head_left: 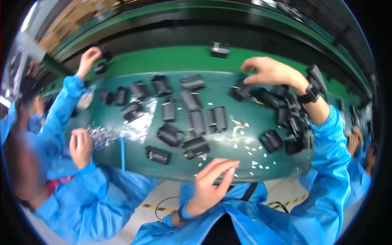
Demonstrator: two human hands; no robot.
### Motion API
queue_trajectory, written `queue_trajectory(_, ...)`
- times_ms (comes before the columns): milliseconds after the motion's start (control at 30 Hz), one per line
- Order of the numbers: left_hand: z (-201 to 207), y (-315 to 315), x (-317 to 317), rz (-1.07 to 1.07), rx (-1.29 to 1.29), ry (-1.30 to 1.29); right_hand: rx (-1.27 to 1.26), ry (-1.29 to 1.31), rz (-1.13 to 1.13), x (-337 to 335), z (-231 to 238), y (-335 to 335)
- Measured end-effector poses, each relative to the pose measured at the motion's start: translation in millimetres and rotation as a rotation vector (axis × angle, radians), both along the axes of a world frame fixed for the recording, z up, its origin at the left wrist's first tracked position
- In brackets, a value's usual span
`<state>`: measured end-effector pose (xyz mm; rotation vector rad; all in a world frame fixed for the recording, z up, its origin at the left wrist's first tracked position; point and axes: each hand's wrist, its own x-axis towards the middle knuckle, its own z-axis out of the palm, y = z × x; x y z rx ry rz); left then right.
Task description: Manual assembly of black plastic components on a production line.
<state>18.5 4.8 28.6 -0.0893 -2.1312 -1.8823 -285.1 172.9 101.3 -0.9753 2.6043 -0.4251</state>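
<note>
My left hand (210,183) is above the near table edge, its thumb and forefinger closed together. A small white piece (232,171) shows at their tips, like the ones scattered on the table. Farther off on the right, my right hand (271,73) reaches over the table with thumb and fingers apart. Just below its fingertips is a black block-shaped part (239,92), blurred; whether they touch it I cannot tell. In the middle stand and lie several similar black parts (196,122), some with metal contacts at one end.
More black parts (292,122) crowd the right side, and one lies on the green strip (219,50) at the back. Small white pieces (255,163) dot the table (228,151). At left are clear plastic bags (139,126), a pile of small metallic bits (100,135) and a co-worker's hands (81,147).
</note>
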Motion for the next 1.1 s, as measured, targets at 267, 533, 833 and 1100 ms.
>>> queue_trajectory(267,-16,1,-1,-0.164,0.056,-0.023,-0.114,0.198,-0.142,55,-62,24)
queue_trajectory(533,-21,-24,18,-0.018,0.047,-0.076,-0.337,0.089,-0.228,117,-9,14)
queue_trajectory(833,-23,-10,8,0.028,-0.043,0.016,-0.42,0.087,-0.227,237,-70,8)
queue_trajectory(1100,-36,12,-3,-0.213,-0.179,0.029,-0.25,0.424,-0.296,176,-85,4)
